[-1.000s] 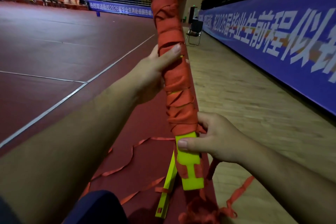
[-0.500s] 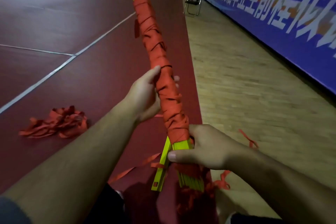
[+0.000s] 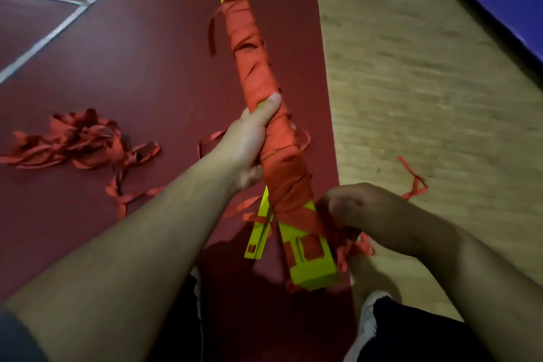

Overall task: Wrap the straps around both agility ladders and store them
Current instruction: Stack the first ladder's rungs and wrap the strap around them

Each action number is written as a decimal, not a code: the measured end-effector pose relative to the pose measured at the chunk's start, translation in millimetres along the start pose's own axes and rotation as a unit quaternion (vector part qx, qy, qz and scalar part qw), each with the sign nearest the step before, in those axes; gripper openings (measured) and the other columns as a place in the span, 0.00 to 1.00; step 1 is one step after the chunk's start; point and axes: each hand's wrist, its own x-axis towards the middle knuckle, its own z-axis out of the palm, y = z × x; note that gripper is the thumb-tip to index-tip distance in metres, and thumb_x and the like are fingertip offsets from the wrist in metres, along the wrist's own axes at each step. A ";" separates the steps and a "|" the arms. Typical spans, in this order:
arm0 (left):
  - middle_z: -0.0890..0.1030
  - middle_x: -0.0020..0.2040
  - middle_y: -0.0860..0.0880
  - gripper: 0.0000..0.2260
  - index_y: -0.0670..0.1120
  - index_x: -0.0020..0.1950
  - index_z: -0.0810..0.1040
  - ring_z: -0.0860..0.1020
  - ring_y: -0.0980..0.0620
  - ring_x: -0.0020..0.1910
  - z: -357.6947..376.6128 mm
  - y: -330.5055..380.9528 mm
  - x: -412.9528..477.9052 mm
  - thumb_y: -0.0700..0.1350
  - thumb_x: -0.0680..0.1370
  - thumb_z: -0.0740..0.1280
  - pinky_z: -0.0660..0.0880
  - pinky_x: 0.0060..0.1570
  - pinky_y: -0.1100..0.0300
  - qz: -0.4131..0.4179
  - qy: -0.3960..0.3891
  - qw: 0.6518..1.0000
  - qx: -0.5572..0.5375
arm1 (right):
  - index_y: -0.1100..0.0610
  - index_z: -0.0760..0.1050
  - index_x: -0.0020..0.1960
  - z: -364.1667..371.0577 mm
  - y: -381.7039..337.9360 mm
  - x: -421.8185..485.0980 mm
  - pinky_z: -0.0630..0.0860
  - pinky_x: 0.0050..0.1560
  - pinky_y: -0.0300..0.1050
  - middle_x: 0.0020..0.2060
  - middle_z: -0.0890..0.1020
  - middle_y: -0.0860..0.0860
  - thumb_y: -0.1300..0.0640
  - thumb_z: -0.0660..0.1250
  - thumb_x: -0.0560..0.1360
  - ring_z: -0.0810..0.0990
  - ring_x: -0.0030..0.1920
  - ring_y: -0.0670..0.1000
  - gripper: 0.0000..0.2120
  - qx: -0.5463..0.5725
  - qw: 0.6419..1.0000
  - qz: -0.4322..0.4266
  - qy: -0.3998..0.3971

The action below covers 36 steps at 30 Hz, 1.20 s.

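Ladder bundle (image 3: 276, 156), made of yellow-green rungs wound in orange strap (image 3: 255, 47), is held tilted above the red floor (image 3: 147, 67) with its far end pointing away. Left hand (image 3: 246, 144) grips the bundle's middle, fingers curled round it and thumb lying along the wrap. Right hand (image 3: 364, 214), fingers curled, sits against the near end among tangled strap — blur hides whether it pinches anything. Loose rung (image 3: 258, 235) shows just left of the near end. Strap heap (image 3: 79, 138) lies on the red floor at left; wooden floor (image 3: 426, 97) at right.

Woven cloth straps (image 3: 266, 114) bind smooth plastic rungs (image 3: 311, 261); wooden floor (image 3: 411, 82).
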 end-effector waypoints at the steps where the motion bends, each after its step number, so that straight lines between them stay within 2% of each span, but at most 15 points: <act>1: 0.80 0.44 0.44 0.15 0.44 0.60 0.72 0.81 0.49 0.35 -3.3 -3.0 4.4 0.52 0.79 0.68 0.80 0.36 0.56 0.013 0.031 0.999 0.029 | 0.45 0.77 0.36 3.9 6.8 3.5 0.67 0.36 0.42 0.29 0.73 0.42 0.14 0.55 0.59 0.71 0.31 0.42 0.35 0.011 1.000 0.000 0.009; 3: 0.82 0.51 0.44 0.15 0.47 0.62 0.72 0.84 0.48 0.43 -6.1 -8.8 13.2 0.51 0.79 0.69 0.83 0.45 0.51 0.040 0.076 0.992 0.087 | 0.41 0.76 0.35 11.5 12.0 9.2 0.67 0.35 0.35 0.29 0.76 0.39 0.16 0.58 0.60 0.74 0.31 0.39 0.29 0.023 1.000 0.012 0.012; 5: 0.82 0.56 0.43 0.15 0.49 0.61 0.71 0.84 0.45 0.50 -6.8 -15.4 20.3 0.51 0.79 0.69 0.82 0.52 0.46 0.057 0.096 0.984 0.139 | 0.40 0.79 0.41 19.6 13.6 15.2 0.71 0.37 0.33 0.36 0.83 0.36 0.22 0.67 0.61 0.81 0.37 0.38 0.23 -0.007 1.000 0.023 0.004; 7: 0.82 0.56 0.42 0.16 0.48 0.63 0.70 0.84 0.44 0.50 -9.2 -19.1 23.5 0.51 0.79 0.68 0.82 0.51 0.46 0.059 0.088 0.981 0.160 | 0.43 0.79 0.44 27.3 16.2 23.4 0.71 0.37 0.32 0.39 0.83 0.34 0.29 0.74 0.62 0.81 0.39 0.37 0.20 -0.066 0.998 0.014 -0.001; 12: 0.74 0.61 0.36 0.32 0.38 0.77 0.62 0.82 0.46 0.46 -18.2 -20.5 18.9 0.54 0.79 0.63 0.80 0.41 0.58 -0.032 -0.109 0.994 -0.003 | 0.48 0.82 0.47 29.5 27.0 31.2 0.71 0.39 0.27 0.40 0.84 0.35 0.42 0.78 0.64 0.81 0.40 0.34 0.16 0.026 0.999 -0.023 -0.004; 14: 0.78 0.54 0.39 0.29 0.39 0.72 0.69 0.82 0.51 0.36 -17.9 -28.6 16.6 0.56 0.79 0.63 0.79 0.37 0.60 -0.033 -0.128 0.991 0.004 | 0.45 0.81 0.45 29.0 24.6 30.8 0.73 0.41 0.29 0.40 0.85 0.36 0.41 0.78 0.65 0.81 0.42 0.34 0.14 0.056 0.997 -0.061 -0.013; 15: 0.80 0.48 0.42 0.24 0.40 0.65 0.75 0.80 0.51 0.33 -16.0 -33.1 15.6 0.57 0.79 0.62 0.78 0.36 0.60 -0.033 -0.125 0.991 0.019 | 0.43 0.81 0.44 30.8 21.8 31.1 0.74 0.42 0.31 0.41 0.85 0.37 0.40 0.78 0.65 0.82 0.42 0.35 0.12 0.052 0.996 -0.074 -0.013; 18: 0.81 0.37 0.45 0.16 0.42 0.47 0.80 0.79 0.50 0.33 -9.1 -39.5 15.2 0.55 0.78 0.64 0.77 0.46 0.54 -0.053 -0.096 0.993 0.039 | 0.44 0.81 0.44 36.3 18.9 32.6 0.77 0.45 0.37 0.43 0.86 0.41 0.41 0.77 0.66 0.82 0.44 0.37 0.11 0.060 0.995 -0.082 -0.015; 20: 0.83 0.38 0.44 0.11 0.42 0.47 0.79 0.81 0.50 0.37 -3.9 -36.6 14.1 0.49 0.77 0.66 0.77 0.56 0.48 -0.048 -0.083 0.995 0.026 | 0.49 0.82 0.49 33.8 21.6 32.3 0.79 0.51 0.46 0.46 0.86 0.45 0.37 0.76 0.66 0.84 0.47 0.43 0.19 0.037 0.997 -0.058 -0.019; 21: 0.84 0.40 0.43 0.08 0.42 0.50 0.78 0.82 0.49 0.38 -1.2 -35.5 13.2 0.47 0.77 0.66 0.78 0.56 0.47 -0.038 -0.075 0.996 0.027 | 0.50 0.82 0.51 30.3 24.4 31.4 0.79 0.52 0.48 0.46 0.86 0.45 0.34 0.75 0.65 0.84 0.47 0.43 0.24 0.018 0.999 -0.041 -0.026; 24: 0.82 0.39 0.42 0.03 0.45 0.49 0.77 0.79 0.48 0.34 3.0 -39.5 12.2 0.43 0.79 0.68 0.80 0.37 0.56 0.041 -0.036 0.986 0.159 | 0.49 0.81 0.52 21.6 32.5 28.7 0.79 0.51 0.52 0.45 0.86 0.45 0.24 0.70 0.59 0.84 0.46 0.44 0.34 -0.050 0.998 0.003 -0.042; 27: 0.81 0.33 0.50 0.05 0.47 0.50 0.77 0.77 0.53 0.30 3.9 -44.6 11.5 0.42 0.78 0.71 0.76 0.31 0.60 0.092 -0.016 0.969 0.229 | 0.47 0.81 0.51 25.5 35.2 25.6 0.80 0.49 0.50 0.43 0.85 0.43 0.22 0.66 0.58 0.83 0.44 0.41 0.35 -0.042 0.999 0.022 -0.026; 31: 0.79 0.33 0.51 0.16 0.40 0.61 0.75 0.77 0.56 0.26 8.4 -44.7 9.2 0.42 0.76 0.73 0.75 0.28 0.62 0.047 0.019 0.988 0.148 | 0.47 0.81 0.48 35.5 28.4 24.8 0.80 0.46 0.45 0.40 0.84 0.40 0.27 0.73 0.61 0.82 0.41 0.39 0.27 -0.032 0.999 0.025 0.017; 34: 0.79 0.32 0.48 0.08 0.41 0.48 0.78 0.78 0.52 0.27 6.5 -25.8 4.6 0.46 0.78 0.65 0.77 0.29 0.62 -0.063 -0.024 0.998 0.012 | 0.47 0.82 0.53 24.3 31.3 21.2 0.81 0.52 0.46 0.47 0.86 0.43 0.39 0.76 0.67 0.84 0.48 0.41 0.19 0.021 0.999 -0.001 -0.024; 36: 0.81 0.36 0.47 0.08 0.43 0.49 0.77 0.80 0.50 0.33 -1.8 -17.9 3.8 0.47 0.78 0.63 0.80 0.37 0.58 -0.082 -0.079 0.993 -0.026 | 0.49 0.81 0.56 13.6 34.0 15.8 0.80 0.54 0.41 0.50 0.87 0.44 0.47 0.76 0.69 0.85 0.52 0.44 0.17 0.135 0.988 -0.024 -0.073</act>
